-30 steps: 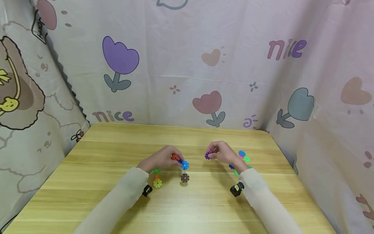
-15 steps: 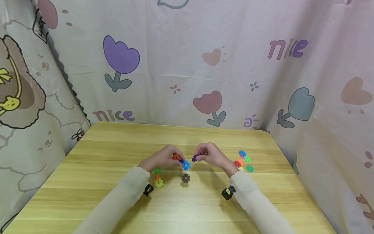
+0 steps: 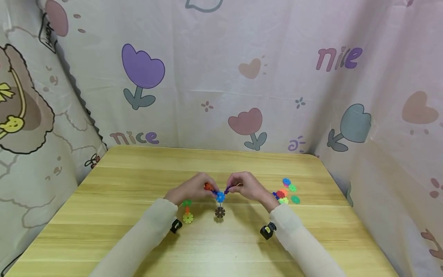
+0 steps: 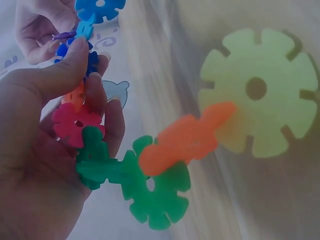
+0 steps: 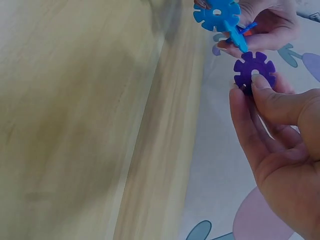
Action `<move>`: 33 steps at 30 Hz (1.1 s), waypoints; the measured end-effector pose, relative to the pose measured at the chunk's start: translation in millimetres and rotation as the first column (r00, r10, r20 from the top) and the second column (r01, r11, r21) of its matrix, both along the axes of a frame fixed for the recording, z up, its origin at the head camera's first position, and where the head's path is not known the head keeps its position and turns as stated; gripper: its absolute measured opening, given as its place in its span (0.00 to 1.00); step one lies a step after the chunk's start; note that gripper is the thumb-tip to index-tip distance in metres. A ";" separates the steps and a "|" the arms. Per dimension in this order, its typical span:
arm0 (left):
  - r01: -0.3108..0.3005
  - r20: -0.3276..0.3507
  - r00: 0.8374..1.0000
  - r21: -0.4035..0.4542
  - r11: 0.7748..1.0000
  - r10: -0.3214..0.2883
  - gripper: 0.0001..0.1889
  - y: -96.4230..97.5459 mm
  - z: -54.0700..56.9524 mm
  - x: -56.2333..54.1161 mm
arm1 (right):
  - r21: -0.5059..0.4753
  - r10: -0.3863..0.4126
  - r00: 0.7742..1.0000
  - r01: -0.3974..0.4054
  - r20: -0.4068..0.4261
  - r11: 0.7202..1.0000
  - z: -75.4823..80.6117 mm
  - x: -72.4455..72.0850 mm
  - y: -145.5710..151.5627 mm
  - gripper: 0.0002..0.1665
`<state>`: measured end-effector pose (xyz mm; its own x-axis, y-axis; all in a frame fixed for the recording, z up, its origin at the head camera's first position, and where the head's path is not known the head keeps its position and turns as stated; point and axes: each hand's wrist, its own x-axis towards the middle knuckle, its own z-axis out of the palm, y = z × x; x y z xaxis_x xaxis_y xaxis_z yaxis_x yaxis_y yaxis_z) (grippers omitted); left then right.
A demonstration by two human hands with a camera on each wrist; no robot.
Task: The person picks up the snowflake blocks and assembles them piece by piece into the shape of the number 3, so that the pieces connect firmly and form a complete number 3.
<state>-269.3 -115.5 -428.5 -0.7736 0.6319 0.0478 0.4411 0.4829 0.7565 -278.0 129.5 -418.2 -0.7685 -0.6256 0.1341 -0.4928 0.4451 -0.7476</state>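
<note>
My left hand (image 3: 194, 187) pinches a dark blue notched disc (image 4: 93, 60) in a chain of slotted plastic snowflake discs. In the left wrist view, a red disc (image 4: 67, 129), green discs (image 4: 160, 207), an orange disc (image 4: 187, 135) and a pale yellow disc (image 4: 230, 65) run along the chain. Its other end has light blue discs (image 5: 204, 19) and a brown disc (image 3: 220, 212) hanging lowest. My right hand (image 3: 248, 185) pinches a purple disc (image 5: 243, 70) between thumb and fingers. The purple disc's notched edge is right at a light blue disc's tip.
Several loose discs, including a green one (image 3: 295, 199) and a blue one (image 3: 286, 181), lie in a cluster on the wooden table (image 3: 138, 231) to the right. Behind the table hangs a printed curtain (image 3: 200, 69). A small black camera sits at each wrist.
My right hand has moved left with the purple disc, from well apart to right beside the chain. The purple disc has turned edge-on in the head view. My left hand stays nearly still.
</note>
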 end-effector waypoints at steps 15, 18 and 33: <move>0.031 -0.011 0.999 0.004 0.999 -0.031 0.04 4.2 -2.2 -1.2 | -0.019 0.011 1.000 -0.011 -0.016 1.000 -4.3 1.3 2.3 0.05; 0.034 -0.008 0.999 0.008 0.999 -0.034 0.04 4.1 -2.4 -1.2 | -0.023 0.011 1.000 -0.011 -0.013 1.000 -5.6 1.0 2.2 0.05; 0.055 -0.008 0.998 0.013 0.998 -0.054 0.04 3.1 -0.2 -0.7 | -0.024 -0.004 1.000 0.004 0.001 1.000 -10.3 1.2 1.2 0.05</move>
